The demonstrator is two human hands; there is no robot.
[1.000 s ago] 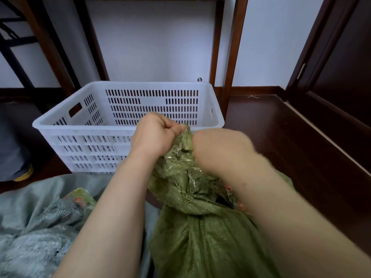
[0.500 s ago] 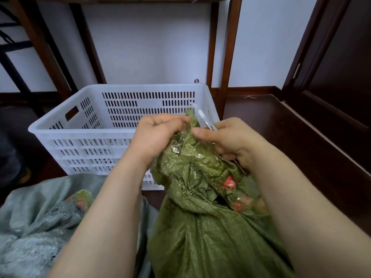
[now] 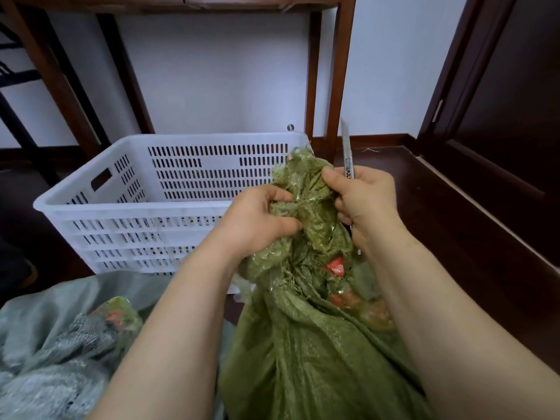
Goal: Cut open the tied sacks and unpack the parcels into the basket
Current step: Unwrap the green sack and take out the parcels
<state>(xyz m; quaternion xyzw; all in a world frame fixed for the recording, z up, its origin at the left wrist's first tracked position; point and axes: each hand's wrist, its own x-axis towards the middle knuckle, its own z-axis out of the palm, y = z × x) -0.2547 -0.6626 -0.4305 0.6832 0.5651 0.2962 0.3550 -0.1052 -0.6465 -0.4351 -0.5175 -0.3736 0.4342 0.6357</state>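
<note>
White basket (image 3: 121,207) behind sacks, no parcel visible in it. Green sack (image 3: 303,353) before us, mouth partly open. Grey sack (image 3: 45,344) at left, we judge still to do. Left hand (image 3: 257,219) grips green neck; right hand (image 3: 363,201) holds knife (image 3: 347,153), blade up. Parcels (image 3: 335,266) still inside; unpacking remains.

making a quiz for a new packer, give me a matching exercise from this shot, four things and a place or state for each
1 basket
2 green sack
3 knife
4 grey sack

A blade up, in the right hand
B top gripped by the left hand
C lies at lower left
D white, slotted walls

Pairs: 1-D, 2-B, 3-A, 4-C
</note>
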